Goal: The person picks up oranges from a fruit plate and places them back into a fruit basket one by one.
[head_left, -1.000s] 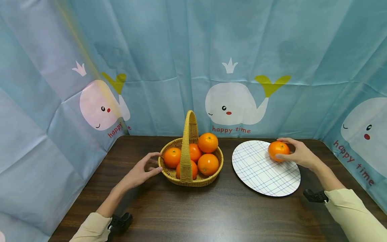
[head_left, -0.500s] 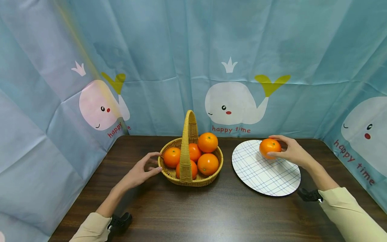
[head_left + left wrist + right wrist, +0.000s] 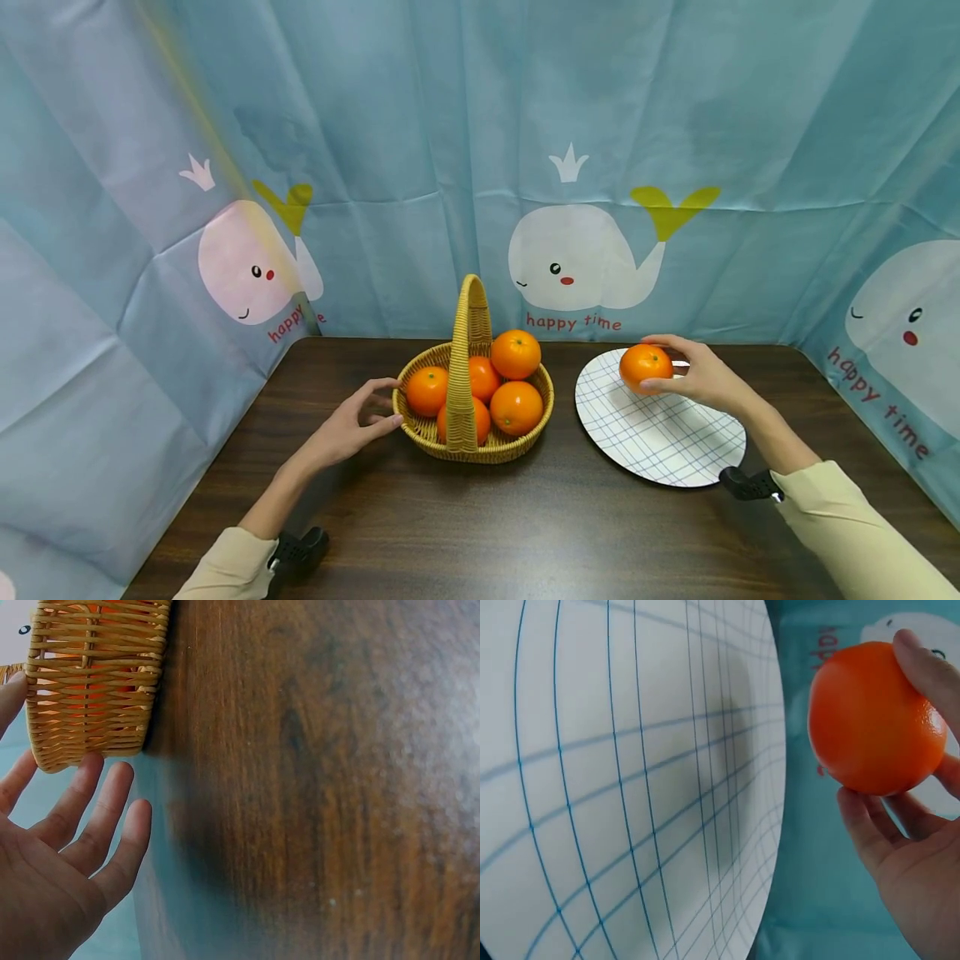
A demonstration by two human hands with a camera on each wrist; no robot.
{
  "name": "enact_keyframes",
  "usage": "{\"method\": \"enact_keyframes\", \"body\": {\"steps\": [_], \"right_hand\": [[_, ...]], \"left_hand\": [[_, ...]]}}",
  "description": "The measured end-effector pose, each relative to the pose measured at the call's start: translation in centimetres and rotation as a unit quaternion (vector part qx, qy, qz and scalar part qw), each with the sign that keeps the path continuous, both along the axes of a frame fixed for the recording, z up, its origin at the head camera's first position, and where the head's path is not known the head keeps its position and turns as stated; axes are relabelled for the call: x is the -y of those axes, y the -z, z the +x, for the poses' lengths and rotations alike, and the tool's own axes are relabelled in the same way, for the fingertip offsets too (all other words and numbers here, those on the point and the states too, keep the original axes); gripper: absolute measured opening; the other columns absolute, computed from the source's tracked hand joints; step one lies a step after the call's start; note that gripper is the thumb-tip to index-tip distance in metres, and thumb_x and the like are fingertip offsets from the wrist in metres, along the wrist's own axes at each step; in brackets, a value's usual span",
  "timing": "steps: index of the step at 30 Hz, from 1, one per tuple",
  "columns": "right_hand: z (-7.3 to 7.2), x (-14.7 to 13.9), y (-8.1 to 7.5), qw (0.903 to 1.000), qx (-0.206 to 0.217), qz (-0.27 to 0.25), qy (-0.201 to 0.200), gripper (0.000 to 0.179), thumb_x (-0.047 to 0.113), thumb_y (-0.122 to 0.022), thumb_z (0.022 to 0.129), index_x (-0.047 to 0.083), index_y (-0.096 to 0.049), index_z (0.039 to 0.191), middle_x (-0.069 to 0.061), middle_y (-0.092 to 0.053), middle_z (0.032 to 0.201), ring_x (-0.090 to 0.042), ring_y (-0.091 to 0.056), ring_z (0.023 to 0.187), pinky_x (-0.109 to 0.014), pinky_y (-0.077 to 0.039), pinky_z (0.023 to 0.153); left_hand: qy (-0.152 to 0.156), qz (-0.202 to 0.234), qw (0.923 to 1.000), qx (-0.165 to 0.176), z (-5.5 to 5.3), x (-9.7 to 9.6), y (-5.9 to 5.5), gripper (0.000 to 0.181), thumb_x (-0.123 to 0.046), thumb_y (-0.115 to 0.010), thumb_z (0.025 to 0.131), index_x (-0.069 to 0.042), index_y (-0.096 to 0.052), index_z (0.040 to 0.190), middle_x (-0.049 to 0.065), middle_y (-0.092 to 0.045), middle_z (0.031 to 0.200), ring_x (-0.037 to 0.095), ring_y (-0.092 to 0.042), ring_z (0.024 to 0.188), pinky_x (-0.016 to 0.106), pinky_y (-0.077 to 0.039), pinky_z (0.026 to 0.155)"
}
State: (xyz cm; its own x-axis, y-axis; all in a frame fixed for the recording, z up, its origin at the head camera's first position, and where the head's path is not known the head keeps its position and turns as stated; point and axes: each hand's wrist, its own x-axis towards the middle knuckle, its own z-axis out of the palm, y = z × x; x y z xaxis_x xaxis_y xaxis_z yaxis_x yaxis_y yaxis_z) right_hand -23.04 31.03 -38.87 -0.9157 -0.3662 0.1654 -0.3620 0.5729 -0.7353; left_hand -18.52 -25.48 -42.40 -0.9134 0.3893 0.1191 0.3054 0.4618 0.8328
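My right hand (image 3: 701,379) grips an orange (image 3: 646,369) between thumb and fingers, over the far left part of a white plate (image 3: 667,446) with a blue grid pattern. In the right wrist view the orange (image 3: 874,720) hangs clear of the plate (image 3: 630,825). At the left end of a yellow wicker basket (image 3: 495,454), my left hand (image 3: 348,425) touches the rim with its fingertips. Its fingers (image 3: 116,795) look spread and fairly straight in the left wrist view. Several oranges (image 3: 517,408) lie in the basket, partly hidden by its tall handle (image 3: 462,367).
Basket and plate stand side by side on a dark wooden table (image 3: 525,533), with a gap between them. A blue curtain (image 3: 390,167) printed with whales hangs behind and along the sides. Both wrists carry black devices (image 3: 300,548).
My right hand has carried the orange leftward across the plate, from its right side to its far left part. The left hand and the basket have stayed in place.
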Motion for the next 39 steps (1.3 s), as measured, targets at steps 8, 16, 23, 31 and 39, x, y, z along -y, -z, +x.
{"method": "enact_keyframes", "body": {"steps": [8, 16, 23, 31, 39], "right_hand": [[0.3, 1.7, 0.0, 0.9999, -0.006, -0.003, -0.011, 0.068, 0.019, -0.086, 0.084, 0.003, -0.054, 0.142, -0.018, -0.055, 0.137, -0.040, -0.057, 0.116, -0.045, -0.054, 0.091], [0.6, 3.2, 0.0, 0.9989, -0.007, -0.032, -0.034, 0.068, 0.017, -0.088, 0.083, 0.004, -0.056, 0.141, -0.016, -0.055, 0.137, -0.037, -0.058, 0.115, -0.042, -0.055, 0.091], [0.7, 4.5, 0.0, 0.9976, -0.017, -0.046, -0.049, 0.067, 0.015, -0.089, 0.081, 0.003, -0.057, 0.139, -0.015, -0.056, 0.136, -0.035, -0.060, 0.113, -0.043, -0.054, 0.092], [0.7, 5.8, -0.1, 0.9962, -0.008, -0.059, -0.064, 0.069, 0.016, -0.089, 0.081, 0.003, -0.056, 0.141, -0.014, -0.055, 0.139, -0.035, -0.059, 0.116, -0.044, -0.053, 0.093], [1.1, 7.2, -0.6, 0.9936, -0.020, -0.071, -0.085, 0.070, 0.014, -0.089, 0.080, 0.002, -0.056, 0.141, -0.011, -0.056, 0.139, -0.033, -0.055, 0.121, -0.047, -0.049, 0.099]], "left_hand": [[-0.001, 0.002, 1.0000, -0.002, 0.1, 0.0, -0.1, 0.052, -0.018, -0.070, 0.099, -0.010, -0.046, 0.145, 0.023, -0.053, 0.134, 0.036, -0.060, 0.113, 0.039, -0.054, 0.089], [0.000, 0.001, 1.0000, 0.000, 0.2, 0.0, -0.2, 0.053, -0.019, -0.069, 0.100, -0.010, -0.045, 0.146, 0.023, -0.052, 0.135, 0.037, -0.060, 0.114, 0.039, -0.055, 0.089], [-0.003, -0.002, 1.0000, -0.002, 0.2, 0.0, -0.1, 0.053, -0.019, -0.070, 0.099, -0.011, -0.046, 0.146, 0.022, -0.053, 0.135, 0.035, -0.060, 0.114, 0.043, -0.054, 0.091], [-0.003, 0.001, 1.0000, 0.003, 0.2, 0.0, 0.0, 0.053, -0.019, -0.069, 0.100, -0.011, -0.045, 0.146, 0.023, -0.051, 0.136, 0.036, -0.060, 0.114, 0.046, -0.053, 0.093], [-0.005, 0.002, 1.0000, 0.008, 0.2, 0.0, -0.1, 0.054, -0.020, -0.069, 0.100, -0.011, -0.045, 0.146, 0.023, -0.051, 0.136, 0.037, -0.060, 0.114, 0.047, -0.053, 0.092]]}}
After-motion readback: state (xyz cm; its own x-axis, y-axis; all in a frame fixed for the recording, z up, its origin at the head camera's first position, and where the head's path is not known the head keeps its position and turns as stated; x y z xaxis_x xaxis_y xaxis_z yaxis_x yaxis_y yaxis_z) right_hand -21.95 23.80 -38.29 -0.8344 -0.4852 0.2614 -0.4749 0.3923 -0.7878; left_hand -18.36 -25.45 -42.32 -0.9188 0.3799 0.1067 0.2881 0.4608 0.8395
